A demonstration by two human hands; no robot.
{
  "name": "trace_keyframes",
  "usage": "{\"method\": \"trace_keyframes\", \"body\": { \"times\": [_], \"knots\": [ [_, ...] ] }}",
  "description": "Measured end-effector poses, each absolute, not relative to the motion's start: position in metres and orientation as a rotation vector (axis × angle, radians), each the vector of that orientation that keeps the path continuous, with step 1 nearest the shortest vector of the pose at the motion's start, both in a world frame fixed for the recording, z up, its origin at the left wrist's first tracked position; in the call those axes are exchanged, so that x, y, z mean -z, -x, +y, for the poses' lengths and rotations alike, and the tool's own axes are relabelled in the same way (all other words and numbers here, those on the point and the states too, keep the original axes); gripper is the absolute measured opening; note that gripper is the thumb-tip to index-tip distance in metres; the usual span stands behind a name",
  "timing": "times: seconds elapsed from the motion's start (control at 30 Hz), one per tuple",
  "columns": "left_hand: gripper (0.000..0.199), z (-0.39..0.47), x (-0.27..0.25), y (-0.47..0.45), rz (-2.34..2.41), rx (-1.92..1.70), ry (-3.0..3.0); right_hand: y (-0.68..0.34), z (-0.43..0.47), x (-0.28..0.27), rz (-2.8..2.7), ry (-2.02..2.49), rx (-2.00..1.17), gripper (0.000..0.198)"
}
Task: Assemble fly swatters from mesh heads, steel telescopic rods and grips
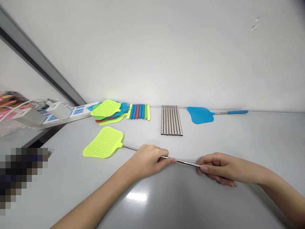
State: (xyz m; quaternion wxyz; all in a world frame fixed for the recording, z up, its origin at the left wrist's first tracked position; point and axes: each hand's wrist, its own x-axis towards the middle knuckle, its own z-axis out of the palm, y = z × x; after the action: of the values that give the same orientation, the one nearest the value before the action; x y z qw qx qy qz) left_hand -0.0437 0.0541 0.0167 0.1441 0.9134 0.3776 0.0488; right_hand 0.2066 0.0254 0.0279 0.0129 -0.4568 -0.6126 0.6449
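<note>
A yellow-green fly swatter with a perforated head and a thin metal rod stretches across the front of the table. My left hand is wrapped around the middle of the rod. Thumb and fingers of my right hand pinch the rod's far right end, and no coloured grip shows there. Behind my hands, several metal tubes lie side by side. Farther back on the right is a blue fly swatter with a metal rod and a blue handle.
Loose swatter heads in yellow-green, blue and red are stacked at the back left. Beside them lies a row of coloured handles. A power strip with plugged-in adapters and cables runs along the left edge. A wall bounds the grey table.
</note>
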Motion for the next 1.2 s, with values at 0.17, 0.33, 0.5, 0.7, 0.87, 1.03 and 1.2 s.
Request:
{"method": "trace_keyframes", "body": {
  "times": [0.17, 0.33, 0.5, 0.7, 0.87, 1.03, 1.2],
  "knots": [
    [0.046, 0.053, -0.017, 0.044, 1.125, -0.157, -2.612, -0.212, 0.028, -0.027, -1.915, 1.421, -1.984, 0.031],
    [0.045, 0.054, -0.014, 0.044, 1.13, -0.154, -2.6, -0.216, 0.029, -0.025, -1.877, 1.439, -1.992, 0.031],
    [0.046, 0.055, -0.014, 0.045, 1.138, -0.156, -2.568, -0.233, 0.031, -0.025, -1.921, 1.568, -1.925, 0.032],
    [0.045, 0.054, -0.014, 0.045, 1.167, -0.151, -2.531, -0.245, 0.034, -0.022, -1.873, 1.527, -1.915, 0.025],
    [0.045, 0.054, -0.014, 0.045, 1.18, -0.153, -2.53, -0.243, 0.036, -0.015, -1.749, 1.501, -1.966, 0.029],
    [0.045, 0.054, -0.015, 0.044, 1.182, -0.168, -2.521, -0.246, 0.037, -0.02, -1.62, 1.471, -2.063, 0.035],
    [0.044, 0.054, -0.016, 0.045, 1.187, -0.157, -2.51, -0.251, 0.038, -0.027, -1.594, 1.465, -2.023, 0.037]
  ]
}}
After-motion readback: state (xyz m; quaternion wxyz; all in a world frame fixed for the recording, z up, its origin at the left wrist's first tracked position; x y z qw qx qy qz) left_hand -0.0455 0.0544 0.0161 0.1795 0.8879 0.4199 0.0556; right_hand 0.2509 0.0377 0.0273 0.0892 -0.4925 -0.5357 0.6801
